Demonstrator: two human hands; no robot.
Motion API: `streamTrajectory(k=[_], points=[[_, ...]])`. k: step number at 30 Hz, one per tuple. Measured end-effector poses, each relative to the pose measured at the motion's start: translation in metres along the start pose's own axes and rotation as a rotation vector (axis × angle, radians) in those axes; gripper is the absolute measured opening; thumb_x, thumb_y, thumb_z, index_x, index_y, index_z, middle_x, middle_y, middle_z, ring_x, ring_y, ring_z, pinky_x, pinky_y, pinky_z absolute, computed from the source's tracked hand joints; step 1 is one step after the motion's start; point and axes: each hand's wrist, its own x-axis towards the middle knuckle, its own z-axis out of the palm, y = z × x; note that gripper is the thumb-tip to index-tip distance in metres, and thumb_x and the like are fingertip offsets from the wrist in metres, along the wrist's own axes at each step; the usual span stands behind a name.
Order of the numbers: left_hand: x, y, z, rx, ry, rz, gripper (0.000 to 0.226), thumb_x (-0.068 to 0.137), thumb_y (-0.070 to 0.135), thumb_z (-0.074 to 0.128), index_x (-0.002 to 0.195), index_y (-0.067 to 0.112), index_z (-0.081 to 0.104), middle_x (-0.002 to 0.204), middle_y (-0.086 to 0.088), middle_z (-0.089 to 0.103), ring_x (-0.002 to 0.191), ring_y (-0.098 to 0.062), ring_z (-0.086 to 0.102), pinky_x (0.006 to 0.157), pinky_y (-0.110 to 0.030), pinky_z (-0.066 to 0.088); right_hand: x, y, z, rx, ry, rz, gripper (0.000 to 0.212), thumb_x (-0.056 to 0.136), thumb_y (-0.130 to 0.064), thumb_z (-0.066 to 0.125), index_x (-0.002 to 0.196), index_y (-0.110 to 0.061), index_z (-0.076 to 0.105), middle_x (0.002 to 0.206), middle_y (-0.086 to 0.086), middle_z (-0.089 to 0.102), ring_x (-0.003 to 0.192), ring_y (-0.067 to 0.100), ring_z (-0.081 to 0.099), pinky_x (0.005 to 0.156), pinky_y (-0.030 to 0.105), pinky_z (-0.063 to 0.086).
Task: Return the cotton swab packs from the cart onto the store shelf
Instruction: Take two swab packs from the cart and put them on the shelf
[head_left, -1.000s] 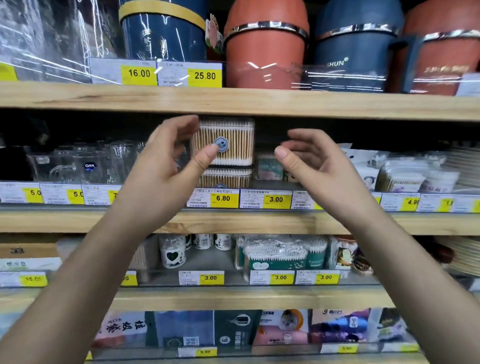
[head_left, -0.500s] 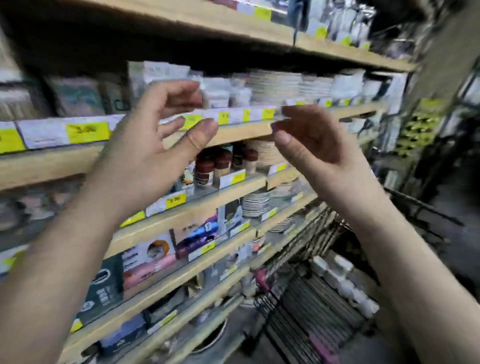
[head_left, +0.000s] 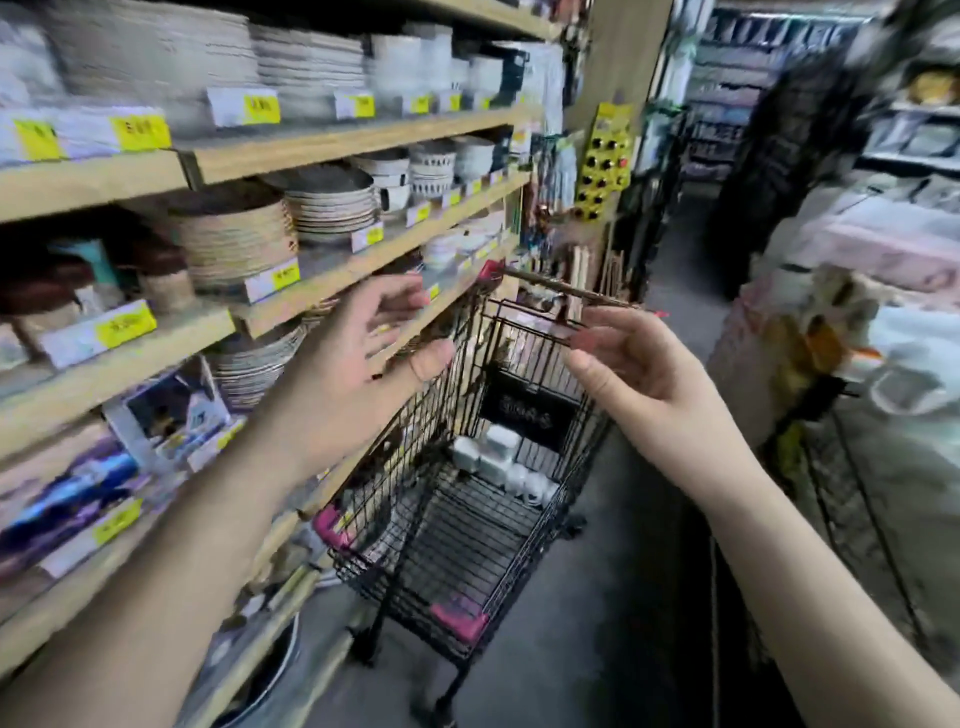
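With both hands, left and right, empty and fingers spread, a hurried reach into the cart risks snagging wire or fumbling the packs.

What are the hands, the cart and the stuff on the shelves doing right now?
Left hand: open, empty, raised beside the shelves.
Right hand: open, empty, above the cart.
Cart: upright in the aisle, next to the shelves.
White packs: lying in the cart's far end, too blurred to read.
Plates and bowls: stacked on the shelves.
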Motion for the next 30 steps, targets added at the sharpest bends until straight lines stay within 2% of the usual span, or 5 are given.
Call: streamTrajectory(k=[3,7,17,25,30], points=[[0.025,-0.020,0.047,-0.001,-0.022,-0.061,0.055,0.083,0.035,0.073,0.131,0.025,0.050,0.132,0.003,0.060,0.125,0.001,0.056,0.111,-0.019,0.041,0.015,0.040,-0.034,-0.010,-0.003,0.052,0.049,0.081,-0.039,0.075,0.126,-0.023,0.062,0.109,-0.006,0.075,0.105,0.009,0.072,0.100,0.035,0.056],[0.054,-0.054,0.101,0.014,-0.028,-0.128,0.058,0.076,0.034,0.071,0.129,0.028,0.050,0.128,0.006,0.060,0.122,0.001,0.056,0.114,-0.027,0.041,0.042,0.097,-0.073,-0.043,-0.049,0.123,0.045,0.089,-0.030,0.078,0.130,-0.024,0.061,0.115,-0.002,0.075,0.110,0.012,0.071,0.104,0.044,0.054],[0.105,-0.154,0.157,0.134,-0.091,-0.372,0.077,0.066,0.071,0.074,0.133,0.046,0.044,0.136,0.014,0.055,0.130,-0.001,0.051,0.115,-0.038,0.041,0.120,0.217,-0.103,-0.128,-0.141,0.262,0.046,0.087,-0.038,0.077,0.129,-0.028,0.059,0.111,-0.006,0.073,0.107,0.007,0.070,0.100,0.037,0.056],[0.163,-0.256,0.162,0.244,-0.133,-0.533,0.080,0.077,0.045,0.078,0.145,0.031,0.038,0.144,0.016,0.047,0.128,0.001,0.048,0.112,-0.022,0.037,0.207,0.309,-0.066,-0.282,-0.317,0.369,0.059,0.087,-0.046,0.074,0.138,-0.025,0.053,0.116,-0.015,0.067,0.109,-0.001,0.064,0.096,0.023,0.055],[0.197,-0.340,0.171,0.293,-0.212,-0.627,0.080,0.077,0.040,0.081,0.142,0.041,0.035,0.147,0.014,0.046,0.136,-0.001,0.044,0.120,-0.036,0.034,0.252,0.382,-0.040,-0.322,-0.352,0.498,0.066,0.087,-0.045,0.075,0.143,-0.021,0.049,0.128,-0.008,0.065,0.116,0.009,0.063,0.104,0.033,0.053]])
